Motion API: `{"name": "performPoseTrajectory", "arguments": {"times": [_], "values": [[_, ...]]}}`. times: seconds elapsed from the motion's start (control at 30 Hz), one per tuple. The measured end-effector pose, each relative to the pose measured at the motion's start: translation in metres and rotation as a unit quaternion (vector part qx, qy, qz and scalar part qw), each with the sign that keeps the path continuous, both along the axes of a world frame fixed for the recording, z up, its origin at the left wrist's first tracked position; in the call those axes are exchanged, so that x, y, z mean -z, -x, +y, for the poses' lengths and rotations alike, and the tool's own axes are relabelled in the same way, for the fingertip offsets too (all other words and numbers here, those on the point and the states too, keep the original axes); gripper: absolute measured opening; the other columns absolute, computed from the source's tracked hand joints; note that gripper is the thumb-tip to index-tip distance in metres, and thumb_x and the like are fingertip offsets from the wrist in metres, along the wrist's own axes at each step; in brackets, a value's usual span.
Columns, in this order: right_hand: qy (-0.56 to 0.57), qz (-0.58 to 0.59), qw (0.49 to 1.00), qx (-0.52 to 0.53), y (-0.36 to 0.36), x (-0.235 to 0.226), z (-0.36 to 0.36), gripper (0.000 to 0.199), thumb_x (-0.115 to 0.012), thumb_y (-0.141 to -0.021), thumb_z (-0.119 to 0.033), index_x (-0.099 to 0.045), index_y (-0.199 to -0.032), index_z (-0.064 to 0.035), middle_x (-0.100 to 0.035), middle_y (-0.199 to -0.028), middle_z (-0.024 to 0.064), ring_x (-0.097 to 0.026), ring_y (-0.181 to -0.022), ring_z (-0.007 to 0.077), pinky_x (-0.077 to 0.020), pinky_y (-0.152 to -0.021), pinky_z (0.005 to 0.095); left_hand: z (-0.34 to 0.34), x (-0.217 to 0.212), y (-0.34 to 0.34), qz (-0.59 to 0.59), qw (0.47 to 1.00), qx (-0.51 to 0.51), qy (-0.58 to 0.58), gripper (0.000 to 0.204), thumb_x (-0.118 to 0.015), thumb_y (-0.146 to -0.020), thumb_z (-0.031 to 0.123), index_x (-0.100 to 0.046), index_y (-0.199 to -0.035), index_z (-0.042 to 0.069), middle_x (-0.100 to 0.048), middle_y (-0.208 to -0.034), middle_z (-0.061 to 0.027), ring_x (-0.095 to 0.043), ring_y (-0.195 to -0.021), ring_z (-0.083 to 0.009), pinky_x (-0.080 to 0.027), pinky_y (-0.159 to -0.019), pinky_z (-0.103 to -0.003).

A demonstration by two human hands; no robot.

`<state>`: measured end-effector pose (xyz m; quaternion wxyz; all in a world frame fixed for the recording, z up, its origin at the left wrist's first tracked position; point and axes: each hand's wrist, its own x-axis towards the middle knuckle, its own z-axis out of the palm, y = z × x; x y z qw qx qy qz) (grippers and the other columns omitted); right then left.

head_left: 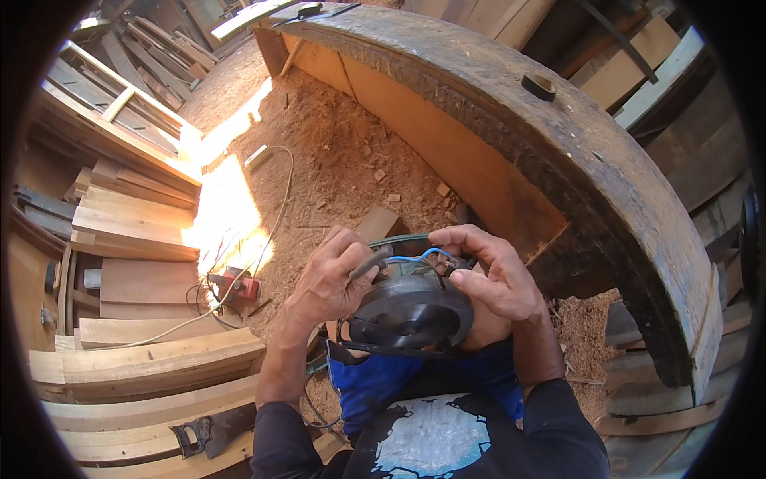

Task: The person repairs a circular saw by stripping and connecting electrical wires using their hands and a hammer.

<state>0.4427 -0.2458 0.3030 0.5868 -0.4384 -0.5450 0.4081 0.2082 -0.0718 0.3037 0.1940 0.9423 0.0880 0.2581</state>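
A dark, round-bodied power tool (411, 315) with a flat disc face rests on my lap, between my thighs. Above it, my left hand (331, 275) is closed on a thick black cable (372, 262). Blue wires (415, 258) come out of this cable's end and run across to my right hand (503, 275). The fingers of that hand pinch a small dark part (455, 263) where the wires end; its exact kind is not clear. Behind the wires, a green curved strip (399, 239) shows between my hands. The tool's far side is partly hidden by my fingers.
A large workbench (479, 88) arches along the right, with a roll of tape (538, 87) on top. Stacked timber (152, 359) lies at the left, a handsaw (211, 433) on it. A red power tool (234, 283) and a pale cord (279, 215) lie on the sawdust-covered floor.
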Motion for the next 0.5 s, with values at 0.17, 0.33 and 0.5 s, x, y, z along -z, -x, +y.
{"name": "performPoseTrajectory", "arguments": {"times": [0.17, 0.33, 0.5], "values": [[-0.004, -0.046, 0.999, 0.005, -0.004, -0.001, 0.001, 0.047, -0.063, -0.092, -0.016, -0.058, -0.132, 0.0093, -0.064, -0.123, 0.0163, -0.063, -0.113, 0.0234, -0.0478, -0.103, 0.0380, -0.006, 0.005, -0.004, -0.103, 0.993, -0.012, 0.057, 0.009, -0.064, -0.085, 0.008, -0.059, -0.085, 0.001, -0.067, -0.084, -0.0171, -0.070, -0.079, -0.0327, -0.059, -0.072, -0.040], [-0.009, -0.098, 0.995, 0.005, -0.003, -0.005, 0.007, 0.043, -0.063, -0.092, -0.016, -0.061, -0.127, 0.0087, -0.066, -0.118, 0.0161, -0.062, -0.110, 0.0223, -0.0478, -0.100, 0.0373, 0.003, 0.005, -0.005, -0.100, 0.993, -0.019, 0.064, 0.004, -0.060, -0.081, 0.005, -0.059, -0.081, 0.001, -0.069, -0.079, -0.0164, -0.071, -0.071, -0.0289, -0.059, -0.067, -0.038], [-0.017, -0.109, 0.993, -0.038, -0.011, -0.009, 0.011, 0.040, -0.060, -0.094, -0.013, -0.061, -0.128, 0.0065, -0.065, -0.116, 0.0132, -0.061, -0.111, 0.0188, -0.0469, -0.101, 0.0354, 0.017, 0.008, -0.008, -0.082, 0.991, 0.021, 0.108, 0.007, -0.060, -0.078, 0.007, -0.060, -0.081, 0.001, -0.067, -0.075, -0.0146, -0.068, -0.066, -0.0239, -0.057, -0.063, -0.034]]}}
